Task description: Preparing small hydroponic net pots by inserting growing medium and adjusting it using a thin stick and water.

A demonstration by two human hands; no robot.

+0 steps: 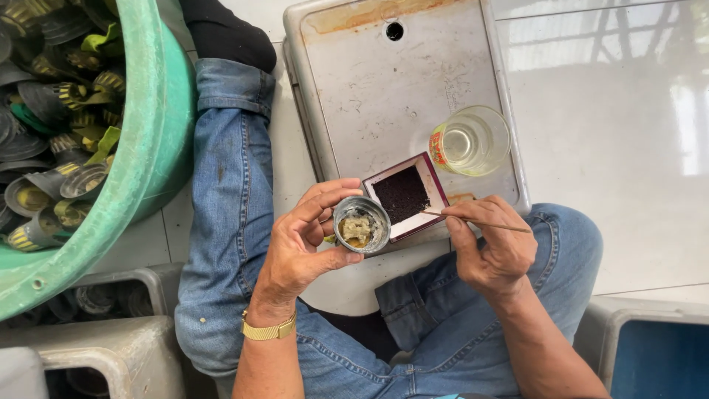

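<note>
Both hands work over my lap, apart: my left hand [306, 247] curls thumb and fingers around a small round tin [361, 224] tilted up, yellowish paste inside; my right hand [491, 247] pinches a thin stick [476, 221]. Left of my knee, a green basin [151, 140] holds many dark tins. On the grey tray [369, 89] sit a glass [473, 139] of clear liquid and a shallow box [405, 196] of dark powder.
</note>
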